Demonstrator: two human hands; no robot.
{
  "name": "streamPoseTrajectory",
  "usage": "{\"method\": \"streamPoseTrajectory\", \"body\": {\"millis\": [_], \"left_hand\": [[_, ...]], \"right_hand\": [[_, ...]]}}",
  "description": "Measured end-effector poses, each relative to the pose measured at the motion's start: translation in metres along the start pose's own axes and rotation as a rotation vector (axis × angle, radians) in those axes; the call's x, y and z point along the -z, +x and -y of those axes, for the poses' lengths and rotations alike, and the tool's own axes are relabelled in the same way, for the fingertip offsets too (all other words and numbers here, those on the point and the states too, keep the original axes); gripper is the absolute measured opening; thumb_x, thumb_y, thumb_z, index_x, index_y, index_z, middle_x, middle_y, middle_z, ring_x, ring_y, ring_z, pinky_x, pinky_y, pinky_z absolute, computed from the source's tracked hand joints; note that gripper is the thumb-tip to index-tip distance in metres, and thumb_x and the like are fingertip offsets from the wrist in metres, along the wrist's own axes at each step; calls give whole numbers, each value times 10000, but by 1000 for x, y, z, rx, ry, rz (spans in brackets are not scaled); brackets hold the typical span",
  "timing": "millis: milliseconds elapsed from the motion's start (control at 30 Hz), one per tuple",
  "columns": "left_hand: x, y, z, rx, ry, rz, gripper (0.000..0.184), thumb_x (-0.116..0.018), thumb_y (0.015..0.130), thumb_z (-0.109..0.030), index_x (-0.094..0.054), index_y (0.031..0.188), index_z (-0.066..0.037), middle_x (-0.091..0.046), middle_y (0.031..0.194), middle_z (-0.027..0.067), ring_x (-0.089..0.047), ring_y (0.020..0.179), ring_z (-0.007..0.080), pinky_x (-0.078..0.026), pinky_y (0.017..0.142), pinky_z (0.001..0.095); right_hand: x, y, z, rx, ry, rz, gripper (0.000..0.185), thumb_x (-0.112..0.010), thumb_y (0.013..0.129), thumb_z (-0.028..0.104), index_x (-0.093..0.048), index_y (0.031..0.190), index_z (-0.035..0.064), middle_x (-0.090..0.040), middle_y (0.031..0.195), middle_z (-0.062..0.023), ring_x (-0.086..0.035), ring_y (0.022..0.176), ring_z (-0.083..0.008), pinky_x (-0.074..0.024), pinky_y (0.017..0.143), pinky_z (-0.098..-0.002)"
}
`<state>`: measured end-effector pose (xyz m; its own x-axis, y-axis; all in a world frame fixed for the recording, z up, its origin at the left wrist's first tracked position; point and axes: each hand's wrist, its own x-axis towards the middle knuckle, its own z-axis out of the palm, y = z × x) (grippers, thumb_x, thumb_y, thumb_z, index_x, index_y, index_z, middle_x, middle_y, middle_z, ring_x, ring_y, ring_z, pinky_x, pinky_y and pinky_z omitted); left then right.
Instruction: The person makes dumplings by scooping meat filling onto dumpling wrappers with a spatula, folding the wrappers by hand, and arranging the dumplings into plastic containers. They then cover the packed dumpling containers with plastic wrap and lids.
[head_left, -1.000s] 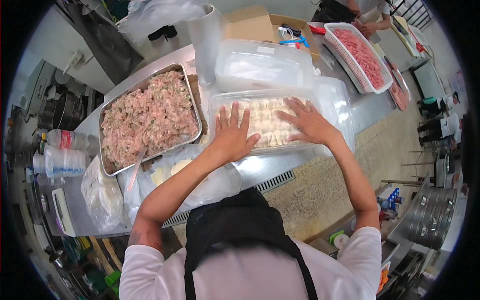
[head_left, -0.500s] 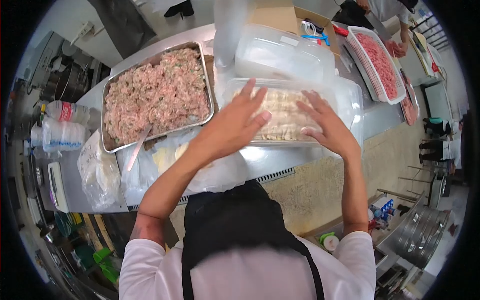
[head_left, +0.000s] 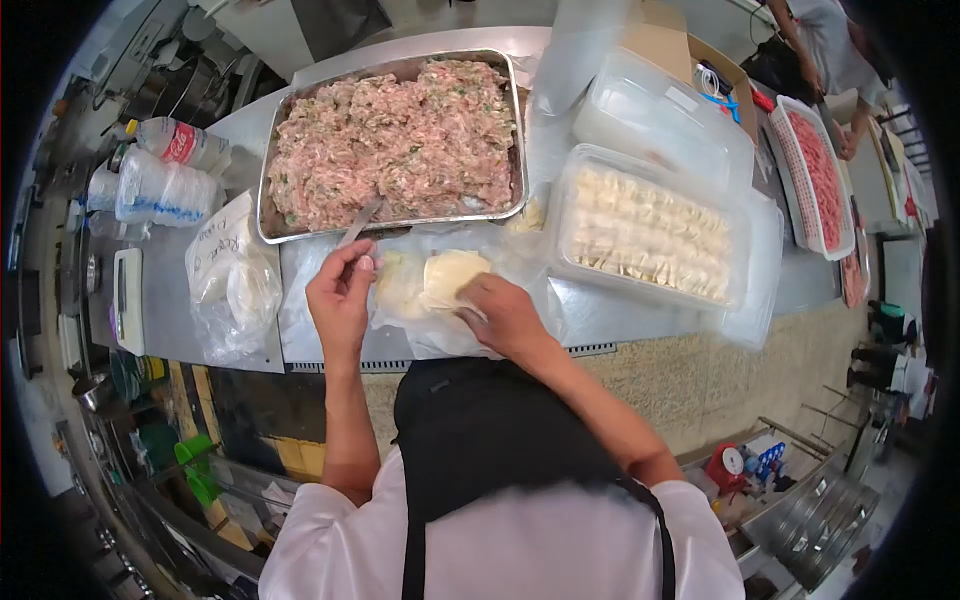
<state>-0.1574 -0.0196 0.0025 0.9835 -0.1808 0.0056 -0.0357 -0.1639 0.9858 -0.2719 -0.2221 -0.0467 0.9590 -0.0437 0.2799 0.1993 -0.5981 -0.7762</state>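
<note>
Round pale dough wrappers point(head_left: 452, 272) lie stacked on a clear plastic bag near the counter's front edge. My right hand point(head_left: 508, 318) pinches the right rim of this stack between thumb and fingers. My left hand point(head_left: 342, 298) is closed around the lower end of a flat metal spatula point(head_left: 362, 220), whose tip is sunk in the meat filling. That pinkish minced filling with green bits point(head_left: 400, 140) heaps up in a large metal tray point(head_left: 521, 130). To the right, a clear plastic box point(head_left: 562, 235) holds rows of pale folded dumplings point(head_left: 650, 238).
Lidded plastic tubs point(head_left: 665, 115) and a cardboard box point(head_left: 660, 35) stand behind. A white basket of red minced meat point(head_left: 818, 180) sits at right, near another person's hand point(head_left: 850, 140). Bottles point(head_left: 180, 145), a bagged item point(head_left: 235, 285) and a white scale point(head_left: 128, 300) are at left.
Both hands have left the dumpling box and moved left, the left one to the spatula, the right one to the wrappers. The view has swung left.
</note>
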Motion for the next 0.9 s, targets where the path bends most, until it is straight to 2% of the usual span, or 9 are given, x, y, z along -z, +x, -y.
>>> {"method": "streamPoseTrajectory", "body": {"millis": [267,367,433,533,600,733,767,867,900], "left_hand": [[31,-1,12,-102,40,30,210,-617,956,-46,-671,1142,35,-677,1069,75,-660,893,131,-520,760,242],[41,5,19,-113,37,29,217,-606,962,-44,-669,1155,32,-676,1080,79,-664,894,137,-524,737,246],[47,7,20,-112,70,1,218,-600,964,-41,-669,1159,30,-673,1086,81,-662,890,137,-524,738,247],[48,15,28,-100,76,10,243,-604,971,-69,-659,1186,31,-686,1084,90,-669,911,149,-533,753,263],[46,23,30,-118,79,27,242,-602,973,-70,-659,1186,31,-686,1085,90,-669,915,148,-532,753,264],[36,30,14,-143,101,14,228,-599,975,-56,-660,1172,40,-671,1075,82,-657,909,138,-525,755,260],[33,32,10,-146,94,4,219,-602,971,-43,-660,1160,49,-657,1062,77,-646,899,130,-520,754,254],[31,39,7,-167,94,9,219,-606,967,-39,-660,1162,47,-658,1071,79,-648,907,132,-521,773,256],[31,41,6,-171,94,6,219,-606,967,-39,-660,1162,47,-658,1071,79,-648,907,132,-521,773,256]], "right_hand": [[-61,16,-42,-78,-326,12,106,-706,698,46,-619,758,59,-609,814,-111,-613,818,-343,-511,673,-450],[-38,14,-29,-76,-118,-43,92,-712,749,92,-642,762,34,-645,848,-129,-621,823,-356,-509,669,-438],[-17,12,-8,-311,281,-111,139,-687,853,147,-661,857,11,-667,869,-119,-641,806,-292,-506,698,-378],[22,5,16,-547,563,-151,189,-659,927,185,-651,989,7,-660,899,-87,-617,851,-191,-488,774,-322],[60,-5,29,-559,581,-237,216,-642,944,193,-621,1069,18,-631,938,-70,-573,912,-137,-467,849,-305],[158,-42,40,-788,-178,-684,229,-644,963,218,-620,1091,30,-627,993,-50,-582,923,-169,-476,833,-318],[189,-31,58,-503,81,-835,209,-666,944,158,-632,1097,19,-650,931,-38,-599,836,-179,-488,773,-299],[244,-45,27,-375,-54,-918,209,-658,935,107,-624,1102,-15,-665,964,-85,-613,893,-150,-491,800,-281],[256,-44,21,-394,-270,-828,208,-674,911,85,-638,1090,-15,-687,996,-103,-634,917,-170,-495,825,-296]]}}
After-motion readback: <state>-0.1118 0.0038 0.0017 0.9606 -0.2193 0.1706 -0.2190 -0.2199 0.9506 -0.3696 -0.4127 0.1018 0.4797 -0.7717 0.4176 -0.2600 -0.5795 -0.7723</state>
